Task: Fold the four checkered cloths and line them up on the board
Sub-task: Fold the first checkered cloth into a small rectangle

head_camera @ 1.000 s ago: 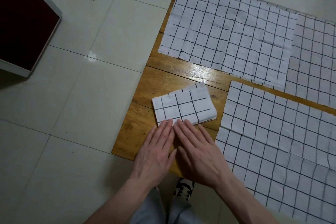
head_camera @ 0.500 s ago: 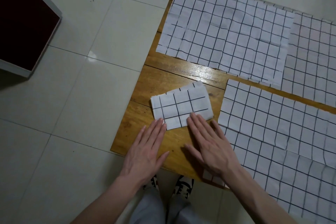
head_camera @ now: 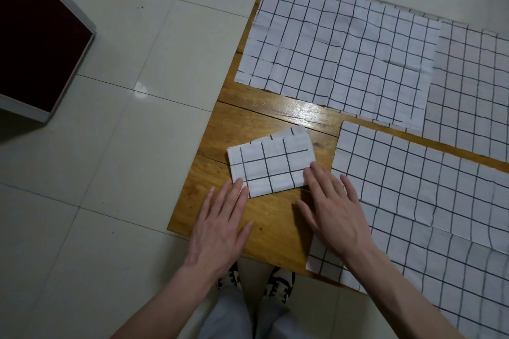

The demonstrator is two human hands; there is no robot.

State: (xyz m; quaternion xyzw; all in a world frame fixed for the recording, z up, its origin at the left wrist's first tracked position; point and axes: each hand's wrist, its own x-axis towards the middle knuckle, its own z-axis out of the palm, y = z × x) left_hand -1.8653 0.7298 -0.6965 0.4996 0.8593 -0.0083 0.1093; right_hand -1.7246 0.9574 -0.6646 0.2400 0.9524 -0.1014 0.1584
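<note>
Fingers of both hands lie straight and flat, gripping nothing: the left hand (head_camera: 220, 226) rests palm-down on the board (head_camera: 264, 124) with its fingertips touching the near left corner of the folded cloth (head_camera: 271, 165), and the right hand (head_camera: 334, 210), fingers spread, presses its fingertips on the cloth's near right corner. That small folded cloth sits near the board's near left corner, slightly askew to the edge. Just right of it lies an unfolded cloth (head_camera: 418, 195), partly under the right wrist and cut off by the frame. Another unfolded cloth (head_camera: 338, 47) covers the far left corner, overlapping a further cloth (head_camera: 473, 82) that is also cut off at the right.
</note>
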